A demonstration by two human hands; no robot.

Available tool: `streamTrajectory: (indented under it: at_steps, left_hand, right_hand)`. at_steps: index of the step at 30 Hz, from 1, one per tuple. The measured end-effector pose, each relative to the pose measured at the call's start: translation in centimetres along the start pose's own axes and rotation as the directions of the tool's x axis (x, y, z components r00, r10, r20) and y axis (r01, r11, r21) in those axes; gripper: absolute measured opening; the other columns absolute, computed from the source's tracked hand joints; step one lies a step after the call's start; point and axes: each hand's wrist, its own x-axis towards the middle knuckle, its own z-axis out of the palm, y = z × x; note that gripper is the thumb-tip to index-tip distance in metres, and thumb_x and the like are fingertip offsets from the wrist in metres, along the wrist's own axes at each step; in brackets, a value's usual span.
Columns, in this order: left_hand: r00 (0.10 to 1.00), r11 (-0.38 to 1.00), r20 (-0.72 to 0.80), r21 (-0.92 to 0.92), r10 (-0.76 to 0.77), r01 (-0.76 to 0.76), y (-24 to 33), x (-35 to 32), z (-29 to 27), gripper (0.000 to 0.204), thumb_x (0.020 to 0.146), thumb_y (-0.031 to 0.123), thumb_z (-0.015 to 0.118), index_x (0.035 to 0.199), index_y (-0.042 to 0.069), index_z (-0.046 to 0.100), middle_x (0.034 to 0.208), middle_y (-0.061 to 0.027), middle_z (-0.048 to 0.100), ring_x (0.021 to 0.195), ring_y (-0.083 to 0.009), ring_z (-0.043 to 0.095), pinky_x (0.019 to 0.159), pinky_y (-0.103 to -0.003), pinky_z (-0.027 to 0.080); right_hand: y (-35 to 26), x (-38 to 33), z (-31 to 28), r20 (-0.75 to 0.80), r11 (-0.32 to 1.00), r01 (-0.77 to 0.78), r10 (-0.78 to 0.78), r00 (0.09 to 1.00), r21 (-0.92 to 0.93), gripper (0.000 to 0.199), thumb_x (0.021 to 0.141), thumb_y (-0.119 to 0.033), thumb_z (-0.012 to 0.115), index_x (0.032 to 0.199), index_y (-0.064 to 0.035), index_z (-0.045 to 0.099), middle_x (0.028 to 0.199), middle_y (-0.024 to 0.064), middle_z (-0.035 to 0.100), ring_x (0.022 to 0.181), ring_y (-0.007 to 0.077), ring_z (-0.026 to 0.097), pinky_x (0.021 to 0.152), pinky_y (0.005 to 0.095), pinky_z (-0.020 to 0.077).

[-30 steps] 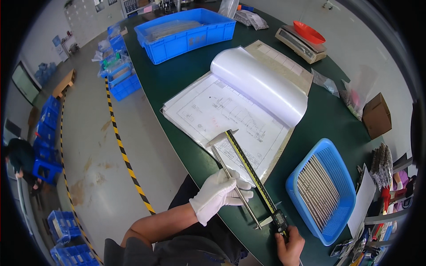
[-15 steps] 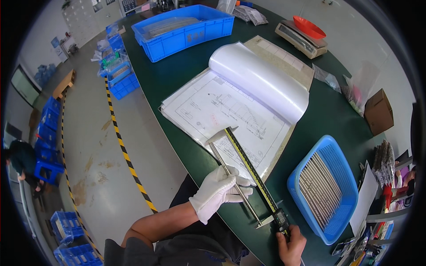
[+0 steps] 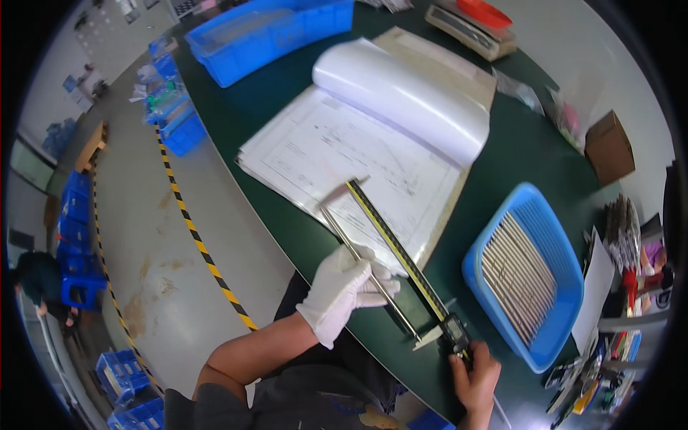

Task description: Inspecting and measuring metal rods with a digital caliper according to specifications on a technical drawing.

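Note:
My left hand (image 3: pixel 345 290), in a white glove, is closed round a slim metal rod (image 3: pixel 373 278). Bare, my right hand (image 3: pixel 476 374) grips a digital caliper (image 3: pixel 401 252) by its display end. The caliper's beam runs alongside the rod, with its jaws near the rod's two ends; the lower jaw appears to touch or nearly touch the rod's near end. Beneath the caliper's far end lies a binder of drawings (image 3: pixel 301 147), one sheet curled over. To the right, a blue perforated basket (image 3: pixel 566 269) holds a row of similar rods (image 3: pixel 519 276).
On the green table (image 3: pixel 272 215) stand a large blue crate (image 3: pixel 276 43) at the far left, and a scale (image 3: pixel 466 32) with a red pan at the far right. A cardboard box (image 3: pixel 609 147) and plastic bags line the right edge. At left, another person (image 3: pixel 39 279) bends beside blue crates.
The view has shifted, so the table's things sit higher in it. Both hands keep hold of the rod and caliper, with little visible change between them.

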Motion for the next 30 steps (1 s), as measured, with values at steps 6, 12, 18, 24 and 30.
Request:
streamTrajectory:
  at_steps: [6,12,18,24,30]
  left_hand:
    - [0.998,0.998,-0.033,0.051,0.048,-0.047,0.38,-0.19,0.36,0.01,0.09,0.009,0.038,0.097,0.005,0.045,0.083,-0.0075,0.054,0.082,-0.0262,0.062,0.077,-0.042,0.052]
    - [0.997,0.991,-0.058,0.125,0.046,-0.039,0.43,-0.15,0.72,0.012,0.09,0.005,0.032,0.096,0.005,0.043,0.085,-0.0084,0.054,0.082,-0.0256,0.063,0.079,-0.04,0.052]
    - [0.996,0.985,-0.041,0.157,0.075,-0.068,0.33,-0.58,0.69,0.012,0.092,0.007,0.032,0.096,0.006,0.043,0.085,-0.0087,0.054,0.084,-0.026,0.063,0.079,-0.04,0.052]
    - [0.995,0.982,-0.064,0.176,0.082,-0.07,0.39,-0.51,0.81,0.012,0.092,0.008,0.032,0.098,0.006,0.042,0.085,-0.0092,0.054,0.083,-0.0265,0.063,0.077,-0.04,0.052]
    - [0.994,0.982,-0.052,0.167,0.095,-0.086,0.37,-0.47,0.55,0.012,0.092,0.008,0.033,0.099,0.005,0.042,0.085,-0.0096,0.054,0.084,-0.027,0.063,0.077,-0.039,0.053]
  right_hand:
    - [-0.02,0.08,-0.15,0.007,0.998,-0.028,0.028,1.0,0.058,0.025,0.071,-0.017,0.067,0.084,-0.0015,0.052,0.058,0.0145,0.05,0.048,0.0319,0.05,0.046,0.0349,0.0382]
    - [0.07,0.1,-0.27,0.041,0.998,-0.035,0.033,0.999,0.05,0.03,0.072,-0.023,0.07,0.086,-0.0026,0.054,0.06,0.0125,0.056,0.051,0.0305,0.055,0.045,0.0362,0.0415]
    - [0.11,-0.18,-0.15,0.005,0.997,-0.028,0.028,1.0,0.067,0.029,0.07,-0.021,0.071,0.082,-0.0015,0.053,0.057,0.014,0.05,0.047,0.0308,0.051,0.044,0.0344,0.0383]
    - [0.22,-0.16,-0.07,0.01,0.997,-0.033,0.032,0.999,0.069,0.031,0.069,-0.022,0.072,0.083,-0.0019,0.053,0.06,0.0136,0.053,0.049,0.0309,0.053,0.045,0.0338,0.0401]
    - [0.28,-0.1,0.16,0.01,0.997,-0.048,0.048,0.999,0.059,0.032,0.068,-0.023,0.073,0.081,-0.0022,0.053,0.06,0.0141,0.054,0.051,0.0305,0.055,0.046,0.0337,0.0409]
